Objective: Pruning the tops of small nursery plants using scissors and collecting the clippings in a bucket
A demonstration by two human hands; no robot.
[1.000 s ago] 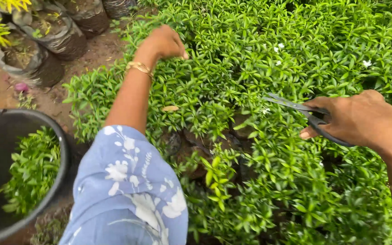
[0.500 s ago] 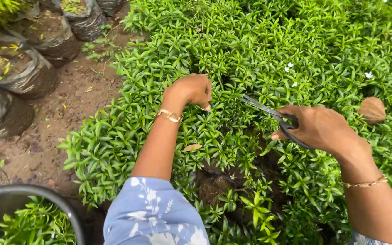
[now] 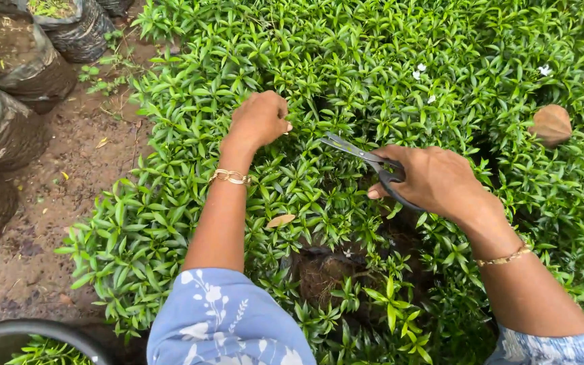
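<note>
My left hand (image 3: pixel 259 119) is closed around a leafy sprig at the top of a dense bed of small green-leaved plants (image 3: pixel 373 61). A gold bangle sits on that wrist. My right hand (image 3: pixel 434 179) grips black-handled scissors (image 3: pixel 359 154), whose metal blades point left toward the left hand and stop a short way from its fingers. Between my arms a gap in the leaves shows a dark grow bag with brown soil (image 3: pixel 322 270).
Black grow bags (image 3: pixel 15 61) filled with soil stand at the upper left on bare brown earth (image 3: pixel 49 203). A black bucket rim (image 3: pixel 28 334) with cut green sprigs shows at the bottom left. A brown dry leaf (image 3: pixel 551 124) lies on the plants at the right.
My left hand came down from the far top of the bed and shut on a sprig in the middle. The scissors moved left toward it. The view shifted, pushing the bucket down.
</note>
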